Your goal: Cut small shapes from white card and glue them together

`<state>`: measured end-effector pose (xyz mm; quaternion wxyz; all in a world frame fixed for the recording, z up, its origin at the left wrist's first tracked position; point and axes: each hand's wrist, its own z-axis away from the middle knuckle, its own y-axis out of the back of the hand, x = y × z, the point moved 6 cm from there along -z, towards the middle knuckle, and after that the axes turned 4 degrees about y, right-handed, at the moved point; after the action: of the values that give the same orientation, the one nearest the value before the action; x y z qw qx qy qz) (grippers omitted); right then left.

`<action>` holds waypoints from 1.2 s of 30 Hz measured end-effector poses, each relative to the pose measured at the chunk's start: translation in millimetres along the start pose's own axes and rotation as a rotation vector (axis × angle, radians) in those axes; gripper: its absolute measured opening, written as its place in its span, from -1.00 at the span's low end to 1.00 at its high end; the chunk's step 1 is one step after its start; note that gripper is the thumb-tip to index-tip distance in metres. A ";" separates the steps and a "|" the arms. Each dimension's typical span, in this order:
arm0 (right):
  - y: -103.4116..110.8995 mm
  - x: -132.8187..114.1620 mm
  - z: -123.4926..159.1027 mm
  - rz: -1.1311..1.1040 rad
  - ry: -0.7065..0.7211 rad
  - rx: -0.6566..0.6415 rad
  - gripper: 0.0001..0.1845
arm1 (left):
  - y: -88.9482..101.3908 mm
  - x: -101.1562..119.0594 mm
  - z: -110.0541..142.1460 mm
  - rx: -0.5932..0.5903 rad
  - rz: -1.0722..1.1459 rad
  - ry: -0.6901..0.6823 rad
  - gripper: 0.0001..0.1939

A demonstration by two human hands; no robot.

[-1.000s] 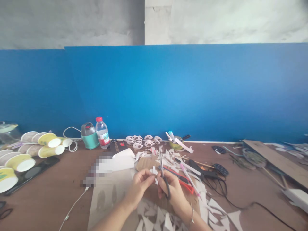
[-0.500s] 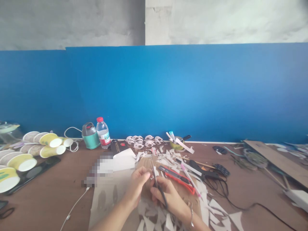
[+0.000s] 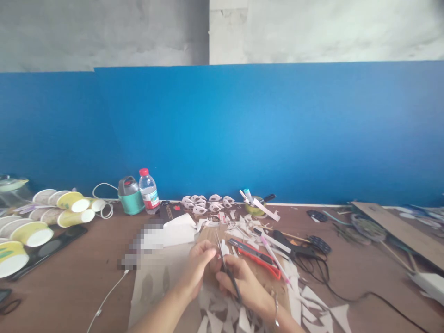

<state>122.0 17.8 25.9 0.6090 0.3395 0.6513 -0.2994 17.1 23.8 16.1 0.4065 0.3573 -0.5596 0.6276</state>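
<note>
Yellow, white and speckled paper cups (image 3: 36, 235) lie on their sides at the far left of a brown table (image 3: 69, 296), the nearer ones by a flat black tray-like thing (image 3: 69, 238). Next along, a white cable (image 3: 110, 286) runs towards the near edge, and farther back a teal and grey container (image 3: 131, 202) stands upright just beside a clear bottle (image 3: 149, 190) with a red cap. Below the left forearm lies a pale sheet (image 3: 149, 296).

The left hand (image 3: 199, 261) has its thumb and fingertips drawn together close to the scissors (image 3: 224, 262); whether a scrap sits between them is too small to tell. Well beyond it, near the foot of a blue panel (image 3: 222, 134), sit white cut-outs (image 3: 200, 210) with holes in them. Between the two hands the scissors slant with blades pointing away, their handles gripped by the right hand (image 3: 241, 277), whose wrist wears a thin bracelet (image 3: 276, 307). White scraps (image 3: 244, 320) lie below and beyond the hands, some on brown cardboard (image 3: 208, 233).

Right of the scissors come a red and grey cutter (image 3: 258, 255), a pink pen (image 3: 275, 259) and a black corded tool (image 3: 301, 252). A long brown strip (image 3: 398, 231) slants across the far right
</note>
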 end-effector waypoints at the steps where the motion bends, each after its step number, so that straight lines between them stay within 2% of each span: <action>1: 0.2 0.3 0.2 0.002 0.000 0.003 -0.79 | 0.2 -0.1 0.1 0.001 0.001 0.004 -0.79; 18: 0.4 -0.2 -0.5 0.044 -0.011 0.028 -0.76 | -2.1 8.1 1.0 -0.032 0.037 -0.017 -0.81; 27: -0.2 1.1 0.8 -0.012 -0.013 -0.031 -0.76 | -1.6 11.3 0.8 -0.060 0.012 -0.001 -0.80; 36: -0.6 -0.1 0.0 -0.030 -0.008 -0.032 -0.79 | -4.3 12.2 2.6 -0.042 0.009 0.010 -0.80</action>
<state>121.5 17.4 26.0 0.6124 0.3185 0.6587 -0.2993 15.9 22.8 29.1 0.4139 0.3433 -0.5720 0.6194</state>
